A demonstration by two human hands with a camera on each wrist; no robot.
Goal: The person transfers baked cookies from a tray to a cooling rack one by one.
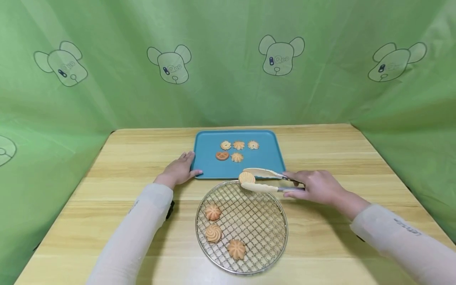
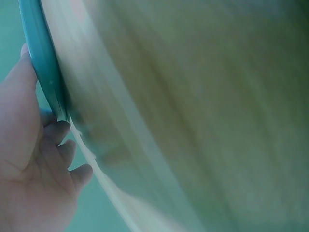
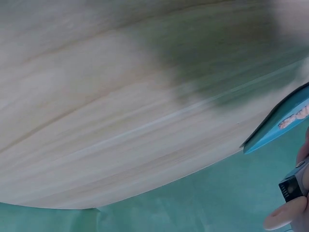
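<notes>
My right hand (image 1: 322, 187) grips a pair of tongs (image 1: 260, 187) with pale, scalloped tips and metal handles. Between the tips is a round cookie (image 1: 247, 178), held over the far rim of a round wire rack (image 1: 256, 233), near the front edge of a blue tray (image 1: 206, 168). My left hand (image 1: 179, 170) rests against the tray's left side, its thumb at the near corner and its fingers along the edge. In the left wrist view, the fingers (image 2: 67, 150) lie loosely beside the tray's rim (image 2: 46, 63).
Several cookies (image 1: 237, 157) lie on the tray in two rows, one of them a brown pretzel-shaped cookie (image 1: 222, 156). Three browned cookies (image 1: 213, 233) sit on the rack's left and near parts. Green curtains (image 1: 228, 91) surround the wooden table (image 1: 338, 158).
</notes>
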